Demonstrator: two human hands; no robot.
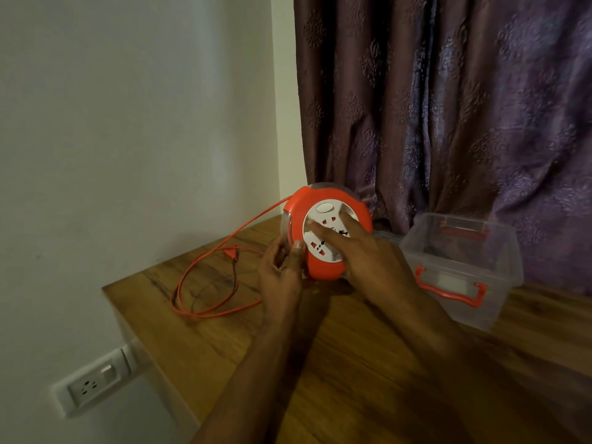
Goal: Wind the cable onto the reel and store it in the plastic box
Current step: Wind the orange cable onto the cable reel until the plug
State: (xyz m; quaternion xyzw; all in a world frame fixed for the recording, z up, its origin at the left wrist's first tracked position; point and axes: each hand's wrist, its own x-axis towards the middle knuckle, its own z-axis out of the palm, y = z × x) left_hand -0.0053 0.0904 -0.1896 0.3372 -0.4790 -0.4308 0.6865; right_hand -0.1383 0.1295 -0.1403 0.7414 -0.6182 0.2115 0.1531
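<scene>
Two hands on the orange-and-white reel [323,232]: left hand [280,274] gripping its rim, right hand [368,251] flat-fingered on its face.

1 reel [323,232], 1 box [461,267], 2 hands [368,254]

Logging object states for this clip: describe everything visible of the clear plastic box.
The plastic box is a clear, rectangular tub with orange latch handles at its near and far ends. It stands upright and open on the wooden table, right of the reel, close to the curtain. No lid sits on it, it looks empty, and neither hand touches it.
</scene>
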